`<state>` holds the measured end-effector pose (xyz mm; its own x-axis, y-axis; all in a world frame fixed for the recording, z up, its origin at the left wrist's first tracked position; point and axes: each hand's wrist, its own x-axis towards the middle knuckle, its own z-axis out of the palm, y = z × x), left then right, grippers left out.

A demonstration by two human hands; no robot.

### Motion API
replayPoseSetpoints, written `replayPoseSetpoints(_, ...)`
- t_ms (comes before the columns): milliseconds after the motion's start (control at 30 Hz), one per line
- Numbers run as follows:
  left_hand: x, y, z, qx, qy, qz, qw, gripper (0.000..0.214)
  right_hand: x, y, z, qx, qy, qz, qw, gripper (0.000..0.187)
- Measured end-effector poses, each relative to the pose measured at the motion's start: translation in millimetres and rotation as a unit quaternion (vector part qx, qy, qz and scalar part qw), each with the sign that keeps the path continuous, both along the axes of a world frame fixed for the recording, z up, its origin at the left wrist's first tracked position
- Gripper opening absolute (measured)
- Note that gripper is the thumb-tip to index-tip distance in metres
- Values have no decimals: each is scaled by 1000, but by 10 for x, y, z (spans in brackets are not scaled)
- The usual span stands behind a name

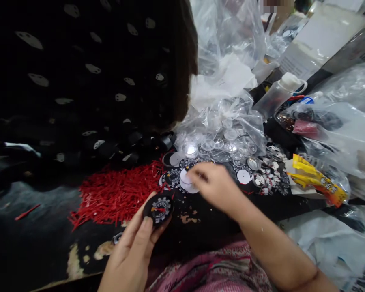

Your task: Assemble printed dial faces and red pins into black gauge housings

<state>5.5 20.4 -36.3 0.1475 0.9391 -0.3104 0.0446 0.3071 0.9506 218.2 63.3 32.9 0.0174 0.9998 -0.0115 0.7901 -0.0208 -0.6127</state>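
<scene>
My left hand point(136, 247) is wrapped round a small black round gauge point(158, 210). Its printed dial faces up and bears a red pointer with an orange mark beside it. My right hand point(214, 184) is closed in a pinch, slightly blurred, at the edge of a white disc point(185, 176) that overlaps another pale disc below. Around these fingers lie printed black dials point(172, 177). To the left spreads a heap of thin red pointers point(118, 190). Beyond the right hand lies one more white disc point(245, 176) with small holes.
Behind the dials sits a clear bag of transparent round covers point(228, 138). Many black housings point(94, 101) are piled at the left. Small metal parts point(272, 170), a yellow wrapper point(319, 180) and a plastic bottle point(276, 95) are on the right. One red pointer point(27, 212) lies apart.
</scene>
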Motion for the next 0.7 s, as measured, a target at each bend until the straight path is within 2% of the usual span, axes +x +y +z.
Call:
replayPoseSetpoints(67, 28, -8, 17, -40, -18, 6, 999, 42, 301, 200, -95, 28, -141, -104, 984, 25)
replayPoseSetpoints(133, 64, -7, 68, -88, -30, 19, 995, 43, 539, 365, -183, 22, -210, -111, 971, 31)
replayPoseSetpoints(200, 94, 14, 143, -116, -48, 24, 992, 45, 671, 437, -224, 20, -215, -88, 972, 26)
replayPoseSetpoints(267, 115, 55, 226, -131, -79, 16, 988, 42, 682, 396, -206, 34, -204, -76, 975, 21)
replayPoseSetpoints(333, 140, 105, 300, -145, -127, 13, 981, 34, 573, 265, -150, 57, -172, -87, 979, 23)
replayPoseSetpoints(400, 178, 146, 341, -157, -185, 23, 970, 29, 364, 86, -87, 60, -66, -92, 992, 24)
replayPoseSetpoints(500, 240, 179, 318, -176, -266, 20, 948, 33, -23, -172, -29, 21, 129, -18, 991, 27)
replayPoseSetpoints(600, 254, 182, 244, -168, -266, 6, 949, 33, -312, -318, -17, 25, 145, 55, 988, 32)
replayPoseSetpoints(700, 221, 158, 199, -103, -190, -8, 976, 36, -424, -329, -3, 36, 129, 68, 989, 28)
